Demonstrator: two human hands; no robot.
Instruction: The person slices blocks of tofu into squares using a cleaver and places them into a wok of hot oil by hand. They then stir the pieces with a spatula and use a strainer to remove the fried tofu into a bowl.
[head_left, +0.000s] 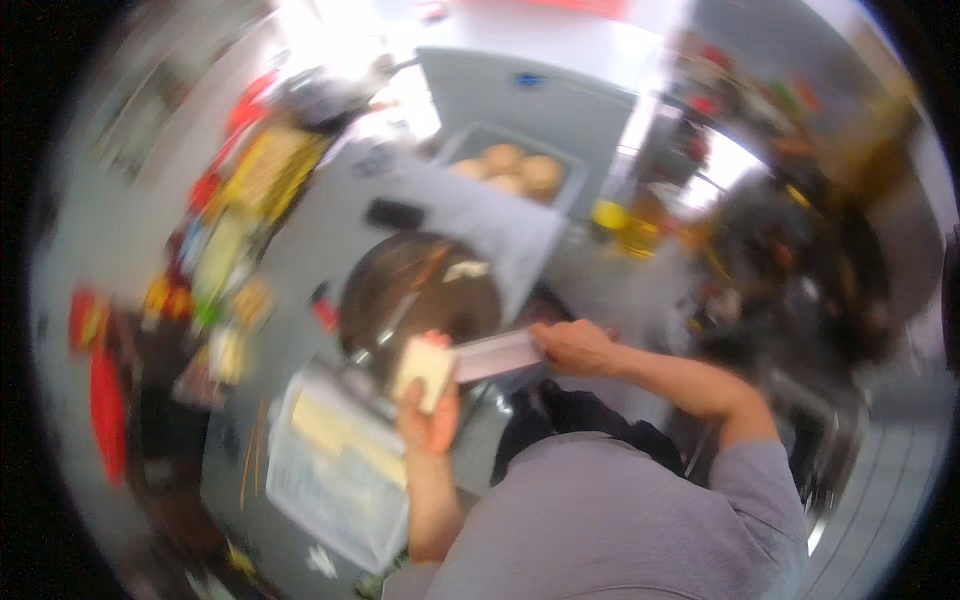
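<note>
My left hand (437, 424) holds up a pale yellow block (426, 369), perhaps tofu, by its sides. In my right hand (576, 347) is the handle of a cleaver, whose broad blade (499, 355) points left. Its tip end meets or overlaps the block's right side; blur hides whether it touches. Beyond both hands lies a round dark chopping board (397, 289) with a small pale piece (466, 271) on it. To the left of my left forearm, a white plastic tub (289, 480) contains pale yellow slabs (349, 441) in what looks like liquid.
A metal tray (574, 176) with several round tan items (502, 159) stands at the far side. Near the board are a black flat object (394, 214) and a red-handled tool (325, 313). An oil bottle (637, 238) stands right; packages (262, 172) line the left.
</note>
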